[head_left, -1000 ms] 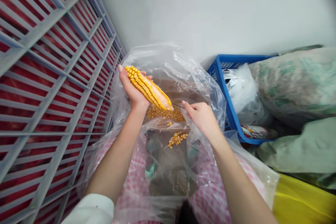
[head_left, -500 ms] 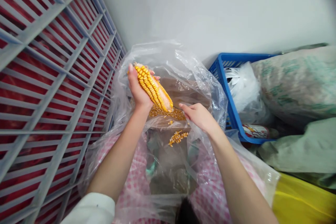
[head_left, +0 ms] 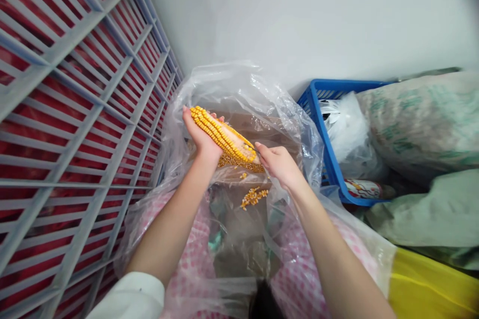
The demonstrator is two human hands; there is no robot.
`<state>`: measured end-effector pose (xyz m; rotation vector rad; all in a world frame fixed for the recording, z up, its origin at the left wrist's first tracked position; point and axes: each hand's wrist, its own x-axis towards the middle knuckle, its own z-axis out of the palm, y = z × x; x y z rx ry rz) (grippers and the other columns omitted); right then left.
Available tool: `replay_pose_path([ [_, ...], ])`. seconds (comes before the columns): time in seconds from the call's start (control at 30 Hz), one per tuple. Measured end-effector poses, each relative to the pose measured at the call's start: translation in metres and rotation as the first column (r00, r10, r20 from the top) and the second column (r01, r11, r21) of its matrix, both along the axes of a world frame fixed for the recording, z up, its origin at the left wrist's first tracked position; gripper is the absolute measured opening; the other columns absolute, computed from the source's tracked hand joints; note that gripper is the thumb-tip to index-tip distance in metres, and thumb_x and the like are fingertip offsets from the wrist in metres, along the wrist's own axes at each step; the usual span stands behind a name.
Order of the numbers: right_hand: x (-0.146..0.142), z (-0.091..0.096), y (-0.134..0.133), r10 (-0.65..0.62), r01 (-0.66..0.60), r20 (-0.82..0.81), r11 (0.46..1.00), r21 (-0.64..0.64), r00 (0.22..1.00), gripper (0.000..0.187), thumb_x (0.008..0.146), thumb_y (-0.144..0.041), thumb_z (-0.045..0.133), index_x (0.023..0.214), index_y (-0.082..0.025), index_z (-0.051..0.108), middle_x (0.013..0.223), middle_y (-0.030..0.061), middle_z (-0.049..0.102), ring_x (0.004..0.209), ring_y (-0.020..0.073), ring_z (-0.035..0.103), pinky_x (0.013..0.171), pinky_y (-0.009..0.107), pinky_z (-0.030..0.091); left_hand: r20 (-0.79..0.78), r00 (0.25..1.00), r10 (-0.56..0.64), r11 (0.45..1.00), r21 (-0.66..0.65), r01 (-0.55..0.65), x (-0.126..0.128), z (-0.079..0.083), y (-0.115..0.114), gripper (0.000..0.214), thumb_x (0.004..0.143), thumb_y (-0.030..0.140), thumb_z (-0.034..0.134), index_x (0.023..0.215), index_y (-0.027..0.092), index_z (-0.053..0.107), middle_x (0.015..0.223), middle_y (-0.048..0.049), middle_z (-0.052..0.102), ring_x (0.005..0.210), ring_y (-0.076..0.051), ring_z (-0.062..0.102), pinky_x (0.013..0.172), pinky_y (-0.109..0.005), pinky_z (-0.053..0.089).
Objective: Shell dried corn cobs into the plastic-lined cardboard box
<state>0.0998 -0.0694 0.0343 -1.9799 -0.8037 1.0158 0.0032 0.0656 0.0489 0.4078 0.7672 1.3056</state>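
Note:
My left hand [head_left: 202, 134] is wrapped round the far end of a yellow corn cob [head_left: 220, 134], which slants down to the right. A bare strip without kernels runs along the cob's upper side. My right hand [head_left: 277, 162] is closed in a pinch at the cob's near end, on a thin dark tool whose kind I cannot make out; its tip touches the kernels there. Beneath the cob, loose corn kernels [head_left: 239, 163] lie in a clear plastic bag [head_left: 239, 82]. A smaller heap of kernels [head_left: 253, 197] rests on the plastic nearer to me.
A grey slatted crate [head_left: 86, 109] with red contents rises on the left. On the right stands a blue basket [head_left: 329, 144] holding white plastic bags [head_left: 348, 124], a can [head_left: 362, 188] and a large sack [head_left: 422, 119]. A pale wall [head_left: 299, 15] closes off the back.
The cob has turned flatter, its near end shifting right and slightly down. My right hand, apart from the cob before, now meets its near end with the thin tool.

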Motion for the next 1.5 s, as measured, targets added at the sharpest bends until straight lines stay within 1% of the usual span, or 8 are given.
replay_pose_path([
  [0.2,0.019,0.013,-0.014,0.010,-0.013,0.137,1.000,0.021,0.991,0.053,0.076,-0.059,0.038,0.042,-0.018,0.029,0.038,-0.0051,0.024,0.038,0.0052,0.021,0.043,0.023,0.018,-0.001,0.999,0.043,0.995,0.089,-0.042,-0.006,0.009,0.008,0.045,0.069,0.066,0.040,0.067,0.021,0.044,0.062,0.0005,0.047,0.056,-0.012,0.050,0.062,-0.029,0.044],
  [0.33,0.020,0.019,-0.017,0.058,-0.042,0.234,0.996,-0.074,0.970,0.053,0.076,-0.057,0.039,0.043,-0.017,0.028,0.039,-0.0047,0.023,0.041,0.0057,0.022,0.044,0.023,0.018,0.003,0.998,0.061,0.993,0.103,-0.061,-0.010,0.011,0.017,0.046,0.069,0.067,0.039,0.064,0.021,0.043,0.063,-0.0005,0.047,0.061,-0.013,0.051,0.066,-0.030,0.045],
  [0.57,0.015,0.015,-0.012,0.085,-0.073,0.242,0.996,-0.059,0.966,0.051,0.077,-0.056,0.037,0.045,-0.018,0.029,0.042,-0.0043,0.022,0.043,0.0063,0.021,0.045,0.024,0.017,-0.002,1.000,0.027,0.995,0.100,-0.026,-0.005,0.006,0.013,0.047,0.068,0.067,0.039,0.065,0.020,0.045,0.065,-0.0012,0.048,0.066,-0.015,0.053,0.068,-0.031,0.043],
  [0.7,0.015,0.014,-0.011,0.112,-0.097,0.206,0.992,-0.082,0.972,0.050,0.077,-0.056,0.038,0.044,-0.018,0.030,0.041,-0.0044,0.023,0.042,0.0061,0.021,0.044,0.024,0.017,-0.037,0.999,0.001,0.993,0.119,0.003,-0.003,0.010,0.008,0.048,0.066,0.068,0.040,0.064,0.020,0.046,0.062,-0.0002,0.046,0.057,-0.013,0.050,0.065,-0.030,0.044],
  [0.87,0.012,0.008,-0.009,0.133,-0.109,0.169,0.983,-0.146,0.977,0.050,0.075,-0.054,0.041,0.042,-0.018,0.033,0.036,-0.0052,0.024,0.037,0.0058,0.022,0.043,0.024,0.018,-0.095,0.995,-0.036,0.989,0.140,0.049,0.003,0.015,-0.001,0.048,0.069,0.067,0.037,0.063,0.021,0.049,0.062,-0.0016,0.048,0.061,-0.014,0.052,0.060,-0.028,0.042],
  [1.07,0.010,0.001,-0.007,0.050,-0.050,0.006,0.999,-0.008,0.999,0.050,0.074,-0.058,0.041,0.044,-0.019,0.032,0.038,-0.0064,0.025,0.037,0.0045,0.020,0.041,0.023,0.015,-0.034,0.999,-0.035,0.996,0.081,0.038,-0.002,0.004,0.004,0.049,0.068,0.067,0.037,0.064,0.019,0.046,0.063,-0.0009,0.045,0.059,-0.013,0.051,0.064,-0.031,0.043],
  [1.27,0.006,0.001,-0.005,-0.010,0.014,-0.082,0.999,0.051,0.997,0.049,0.072,-0.058,0.043,0.043,-0.020,0.031,0.036,-0.0068,0.024,0.036,0.0043,0.019,0.040,0.023,0.014,0.024,1.000,-0.008,0.999,-0.031,0.009,-0.003,-0.006,0.009,0.047,0.070,0.066,0.037,0.063,0.020,0.043,0.059,-0.0003,0.044,0.062,-0.015,0.053,0.066,-0.032,0.044],
  [1.5,0.002,-0.002,-0.006,-0.055,0.071,-0.199,0.995,0.071,0.978,0.050,0.071,-0.057,0.046,0.042,-0.020,0.029,0.035,-0.0077,0.022,0.034,0.0035,0.018,0.039,0.022,0.011,0.062,0.998,-0.011,0.998,-0.067,0.015,-0.003,-0.008,0.005,0.046,0.070,0.066,0.035,0.063,0.020,0.041,0.057,0.0006,0.044,0.057,-0.014,0.051,0.061,-0.030,0.043],
])
